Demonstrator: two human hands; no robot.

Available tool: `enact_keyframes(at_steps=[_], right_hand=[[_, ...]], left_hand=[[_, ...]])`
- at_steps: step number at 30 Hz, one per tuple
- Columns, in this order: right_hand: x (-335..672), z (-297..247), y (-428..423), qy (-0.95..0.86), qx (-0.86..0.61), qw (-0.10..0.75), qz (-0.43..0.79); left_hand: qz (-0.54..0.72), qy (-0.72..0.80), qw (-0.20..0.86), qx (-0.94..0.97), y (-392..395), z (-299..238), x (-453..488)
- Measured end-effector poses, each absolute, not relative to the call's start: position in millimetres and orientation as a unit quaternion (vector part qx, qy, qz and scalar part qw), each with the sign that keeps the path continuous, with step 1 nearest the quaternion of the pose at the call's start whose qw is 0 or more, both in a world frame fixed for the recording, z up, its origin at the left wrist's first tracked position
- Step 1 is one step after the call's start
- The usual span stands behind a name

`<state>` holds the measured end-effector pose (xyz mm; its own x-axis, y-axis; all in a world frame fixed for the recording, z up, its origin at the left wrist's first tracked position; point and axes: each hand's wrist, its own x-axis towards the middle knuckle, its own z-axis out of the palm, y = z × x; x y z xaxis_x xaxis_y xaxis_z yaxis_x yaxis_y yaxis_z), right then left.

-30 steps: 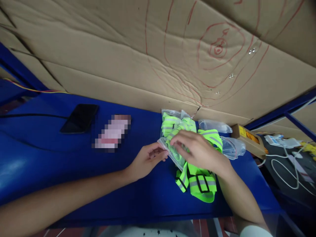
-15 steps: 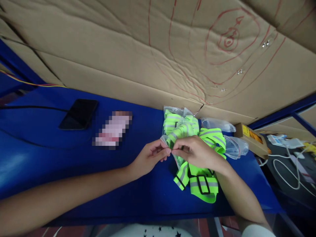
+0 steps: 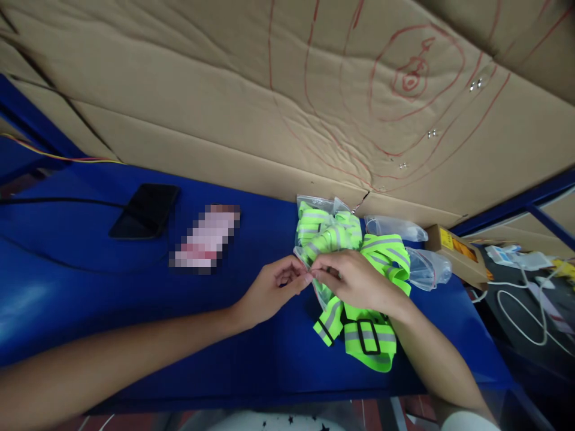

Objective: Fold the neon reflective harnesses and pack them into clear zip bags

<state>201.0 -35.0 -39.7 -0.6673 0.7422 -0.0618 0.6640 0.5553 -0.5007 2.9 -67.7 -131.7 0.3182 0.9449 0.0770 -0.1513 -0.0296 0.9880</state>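
My left hand (image 3: 281, 284) and my right hand (image 3: 348, 276) meet fingertip to fingertip, each pinching the edge of a clear plastic bag (image 3: 320, 293). The bag lies mostly under my right hand, so its full shape is hidden. Around and beneath my right hand is a neon-green reflective strap (image 3: 385, 254) with grey stripes. Its black buckle (image 3: 368, 337) hangs toward the table's front edge. Just behind the hands sits another clear bag (image 3: 309, 221) filled with folded green straps.
Two clear plastic bags (image 3: 429, 267) and a small cardboard box (image 3: 456, 254) stand at the right. A black phone (image 3: 144, 211) with a cable and a pixelated item (image 3: 206, 239) lie on the left of the blue table (image 3: 179, 353). A cardboard wall (image 3: 202, 90) rises behind.
The view has shifted very slightly. Both hands stay together at the bag's edge, their fingers moved only a little.
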Motion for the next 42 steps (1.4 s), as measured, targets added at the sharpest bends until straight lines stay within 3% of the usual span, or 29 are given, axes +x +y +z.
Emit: enact_keyframes(at_steps=[5,10,15,19,23,27,29,30,34,40,42], right_hand=[[195.1,-43.5,-39.5,-0.871,-0.404,0.105,0.258],[205.8,-34.3,-39.5,-0.828,-0.492,0.243,0.116],[237.3,-23.3,-13.3,-0.844,-0.435,0.202,0.241],[250.5,-51.3,19.5,-0.805,-0.493,0.234,0.234],[255.4,-58.2,33.3,-0.788,-0.486,0.257,0.277],[261.2,-3.9,5.9,-0.763,-0.469,0.362,0.257],[259.7,27.4,-14.8,-0.727,-0.428,0.517,0.145],[257.3,39.6,-23.3,-0.706,-0.421,0.565,0.063],[246.2,60.3,-34.2,-0.752,-0.454,0.468,-0.102],[269.6,73.1,-15.0,-0.709,-0.459,0.511,-0.163],[295.9,82.4,-6.9,-0.627,-0.449,0.599,-0.218]], left_hand=[[0.439,0.36,0.553,0.609,-67.4,-130.0,0.4],[0.446,0.372,0.507,0.637,-73.8,-128.4,-2.0],[0.478,0.348,0.546,0.593,-80.2,-139.5,3.5],[0.49,0.332,0.573,0.567,-79.1,-146.4,7.0],[0.476,0.386,0.534,0.583,-78.2,-147.4,7.3],[0.438,0.374,0.586,0.571,-77.7,-148.2,8.7],[0.405,0.349,0.588,0.607,-79.3,-146.9,7.5],[0.389,0.334,0.568,0.644,-81.0,-145.7,6.1],[0.334,0.23,0.394,0.824,-92.1,-139.4,-0.7],[0.27,0.136,0.168,0.938,-101.6,-141.4,2.4],[0.254,0.142,0.147,0.945,-101.9,-143.5,4.7]])
